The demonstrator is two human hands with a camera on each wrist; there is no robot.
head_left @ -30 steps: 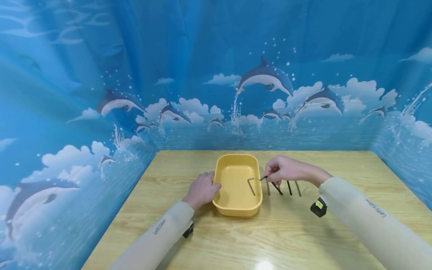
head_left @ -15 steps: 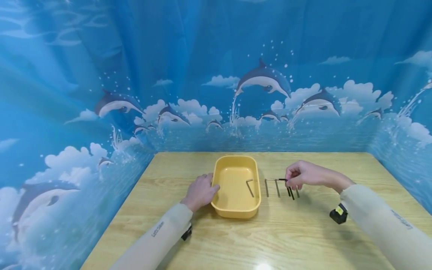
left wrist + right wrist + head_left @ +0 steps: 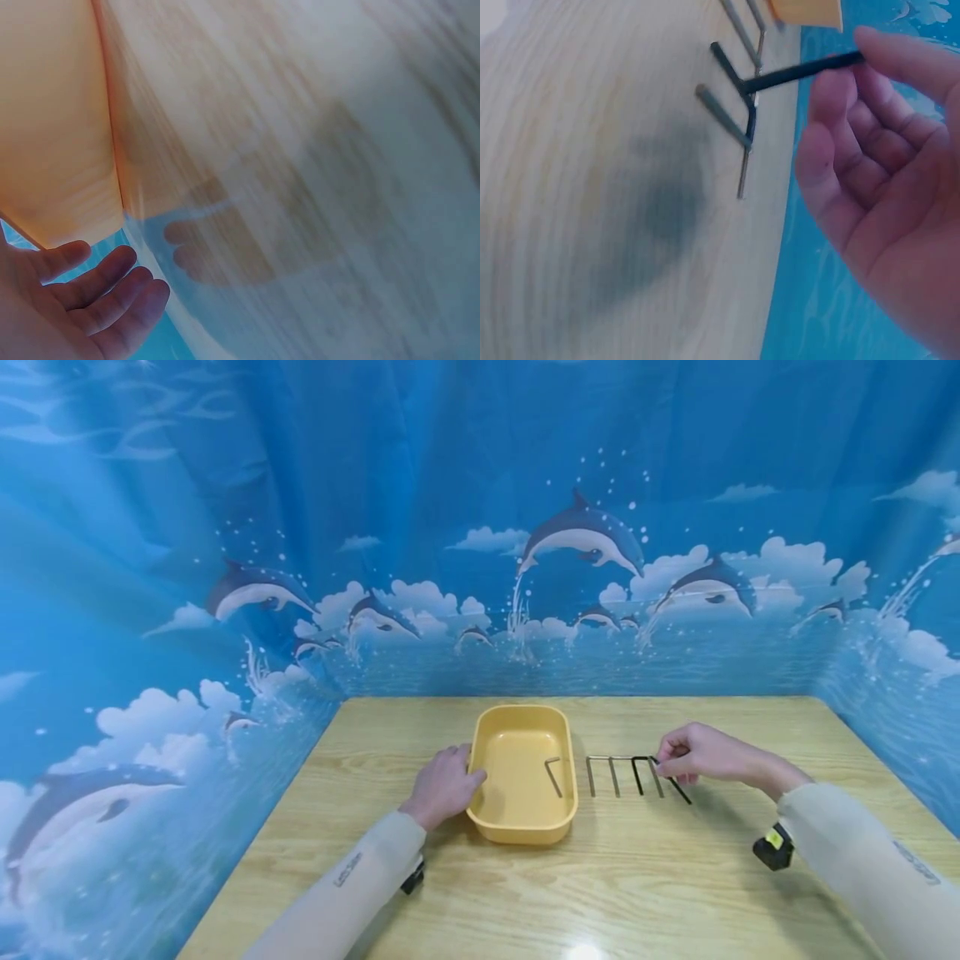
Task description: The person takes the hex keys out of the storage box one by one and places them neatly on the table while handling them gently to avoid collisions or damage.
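Observation:
In the head view, my right hand (image 3: 697, 753) pinches a black hex key (image 3: 679, 790) between thumb and fingertips, its long arm slanting down to the right. The right wrist view shows the fingertips on one end of this black hex key (image 3: 802, 73), the other end pointing at the row on the table. That row holds several L-shaped hex keys, among them a grey hex key (image 3: 591, 777) and a black hex key (image 3: 638, 777). My left hand (image 3: 444, 787) holds the left rim of a yellow tray (image 3: 521, 835), thumb over the edge. One grey hex key (image 3: 553, 778) lies inside the tray.
The wood-grain table (image 3: 615, 885) meets a blue dolphin-print curtain (image 3: 450, 660) at its back and sides. A black wrist camera (image 3: 774, 847) hangs under the right forearm, close above the table. The tray stands left of the hex key row.
My right hand has carried the black hex key rightward, from near the tray's right rim to the right end of the row. The left hand has stayed on the tray.

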